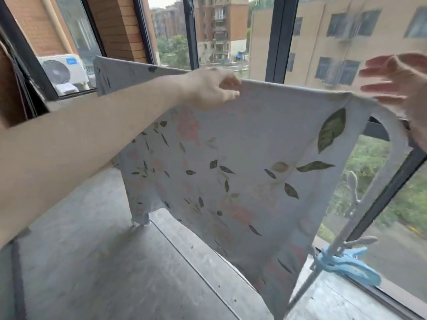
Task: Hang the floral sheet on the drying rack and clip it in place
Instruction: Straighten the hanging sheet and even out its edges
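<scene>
Fingers (231, 88) of left hand (208, 88) pinch one floral sheet (242, 158); right hand (402, 88) spread.

One sheet (242, 158) hangs over one rack (342, 241). Two hands are in view: the left (208, 88) and the right (402, 88). One blue clip (346, 264) sits on the rack, with two pale clips (353, 188) near it. One air-conditioner unit (62, 72) stands outside.
</scene>
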A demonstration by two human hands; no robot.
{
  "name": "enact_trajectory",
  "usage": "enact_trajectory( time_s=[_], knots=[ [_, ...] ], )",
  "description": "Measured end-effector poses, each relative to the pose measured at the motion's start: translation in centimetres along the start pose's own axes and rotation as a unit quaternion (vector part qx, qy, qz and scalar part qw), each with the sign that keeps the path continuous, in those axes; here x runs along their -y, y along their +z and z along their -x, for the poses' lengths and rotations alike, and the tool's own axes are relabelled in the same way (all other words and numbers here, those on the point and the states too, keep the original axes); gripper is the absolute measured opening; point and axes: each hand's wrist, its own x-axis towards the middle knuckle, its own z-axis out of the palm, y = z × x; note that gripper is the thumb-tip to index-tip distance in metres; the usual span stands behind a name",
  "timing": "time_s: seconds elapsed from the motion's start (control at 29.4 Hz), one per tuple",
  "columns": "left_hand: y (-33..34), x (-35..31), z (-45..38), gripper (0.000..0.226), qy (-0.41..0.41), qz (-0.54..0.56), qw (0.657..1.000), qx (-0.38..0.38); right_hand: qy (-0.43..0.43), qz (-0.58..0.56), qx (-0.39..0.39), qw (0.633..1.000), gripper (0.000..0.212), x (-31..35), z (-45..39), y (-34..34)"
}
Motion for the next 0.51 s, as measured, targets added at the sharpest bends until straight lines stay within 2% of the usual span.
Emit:
enact_trajectory(
  time_s=[0.07, 0.14, 0.17, 0.31, 0.51],
  knots=[
    [0.6, 2.8, 0.4, 0.053, -0.012, -0.012, 1.000, 0.009, 0.001, 0.082, 0.035, 0.996, 0.046, 4.9, -1.6, 2.5],
    [0.9, 7.1, 1.3, 0.056, -0.015, -0.004, 1.000, 0.006, -0.023, 0.168, 0.084, 0.982, 0.027, 8.9, -1.0, 8.2],
    [1.2, 8.7, 1.6, 0.055, -0.016, 0.004, 1.000, 0.003, -0.027, 0.203, 0.117, 0.972, 0.027, 9.6, -0.7, 10.8],
    [1.0, 13.3, 2.5, 0.052, -0.017, 0.020, 1.000, -0.017, -0.062, 0.330, 0.167, 0.927, 0.044, 10.3, -0.7, 18.8],
    [-0.3, 19.3, 2.9, 0.047, -0.021, 0.040, 0.997, -0.066, -0.072, 0.385, 0.174, 0.903, 0.056, 8.8, -2.4, 26.7]
  ],
)
